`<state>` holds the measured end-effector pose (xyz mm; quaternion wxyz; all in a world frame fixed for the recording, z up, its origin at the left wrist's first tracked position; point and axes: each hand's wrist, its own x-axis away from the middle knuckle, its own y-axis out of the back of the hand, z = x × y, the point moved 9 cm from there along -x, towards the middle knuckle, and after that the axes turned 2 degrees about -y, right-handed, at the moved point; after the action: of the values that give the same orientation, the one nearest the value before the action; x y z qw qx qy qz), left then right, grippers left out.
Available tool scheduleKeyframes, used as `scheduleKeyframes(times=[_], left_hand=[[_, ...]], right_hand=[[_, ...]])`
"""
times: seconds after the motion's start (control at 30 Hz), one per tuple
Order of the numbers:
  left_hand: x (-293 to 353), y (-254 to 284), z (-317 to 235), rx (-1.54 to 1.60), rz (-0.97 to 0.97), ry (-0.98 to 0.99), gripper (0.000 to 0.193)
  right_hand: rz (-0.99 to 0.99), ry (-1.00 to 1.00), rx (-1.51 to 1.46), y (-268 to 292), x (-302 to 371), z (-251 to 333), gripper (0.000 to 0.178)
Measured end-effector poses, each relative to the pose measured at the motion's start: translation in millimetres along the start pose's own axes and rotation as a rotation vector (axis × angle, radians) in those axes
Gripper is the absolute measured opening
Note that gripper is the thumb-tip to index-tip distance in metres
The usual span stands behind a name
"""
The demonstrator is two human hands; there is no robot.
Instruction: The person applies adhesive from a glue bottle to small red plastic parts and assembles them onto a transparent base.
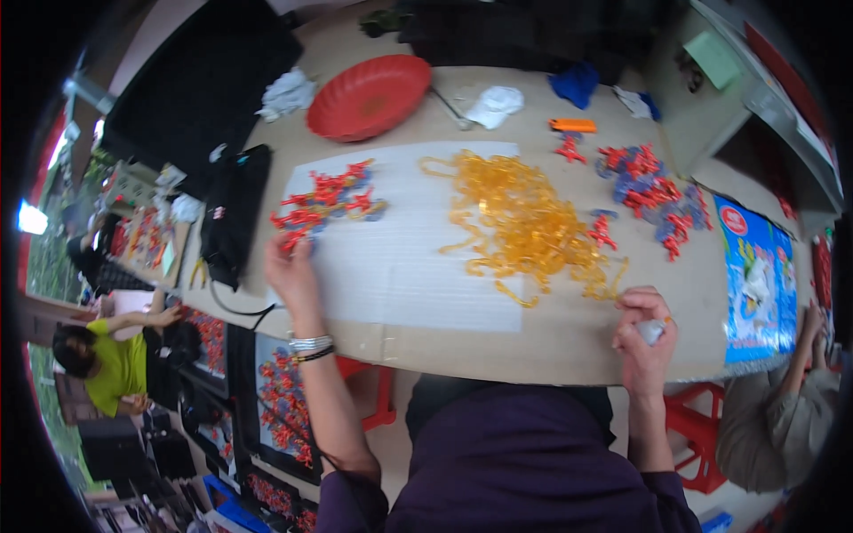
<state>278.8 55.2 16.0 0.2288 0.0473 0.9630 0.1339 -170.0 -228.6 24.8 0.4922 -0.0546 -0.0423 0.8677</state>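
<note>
My left hand (295,277) is at the left edge of the white foam sheet (400,284), its fingertips closed on a small red-and-blue figure (297,241) at the lower end of a cluster of similar figures (333,194). On the right, my right hand (644,333) is closed around a small whitish rounded object (651,331), whose kind I cannot make out. Its fingertips are beside the end of a yellow translucent strap. Between the hands lies a tangled heap of these yellow straps (524,218), partly on the sheet and partly on the table (426,351).
More red-and-blue figures (653,191) lie at the right, near a blue printed packet (760,280). An orange lighter-like object (573,125), a red round tray (369,98) and crumpled white cloths (494,107) stand behind. A black pouch (235,213) is at left. Other people sit at both sides.
</note>
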Motion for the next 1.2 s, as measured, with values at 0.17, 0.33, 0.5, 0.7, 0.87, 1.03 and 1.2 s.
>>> scheduleKeyframes(times=[0.17, 0.33, 0.5, 0.7, 0.87, 1.03, 1.2], left_hand=[[-16.9, 5.1, 21.5, 0.000, 0.051, -0.052, 0.018], [-21.2, 9.7, 36.9, 0.044, 0.058, -0.037, 0.026], [-7.5, 5.6, 35.6, 0.098, 0.097, 0.068, 0.047], [32.2, 11.2, -52.1, -0.270, -0.127, -0.226, 0.053], [83.9, -11.9, -119.3, -0.222, -0.205, -0.367, 0.049], [134.8, -57.1, -169.7, -0.174, 0.007, -0.533, 0.040], [174.3, -98.7, -205.8, 0.039, 0.289, -0.583, 0.039]], right_hand=[[-0.025, -0.005, 0.025, 2.3, -5.8, 3.5, 0.028], [-0.032, -0.015, 0.182, 7.5, -18.6, 4.0, 0.025], [-0.019, 0.223, 0.525, 15.1, -52.9, 34.5, 0.023], [0.023, 0.379, 0.927, -10.3, -105.3, 42.8, 0.024], [0.103, 0.327, 1.231, -27.0, -126.0, 21.5, 0.023], [-0.042, 0.429, 1.139, -14.8, -126.3, 34.7, 0.015], [-0.068, 0.064, 0.681, -0.9, -108.1, 45.3, 0.012]])
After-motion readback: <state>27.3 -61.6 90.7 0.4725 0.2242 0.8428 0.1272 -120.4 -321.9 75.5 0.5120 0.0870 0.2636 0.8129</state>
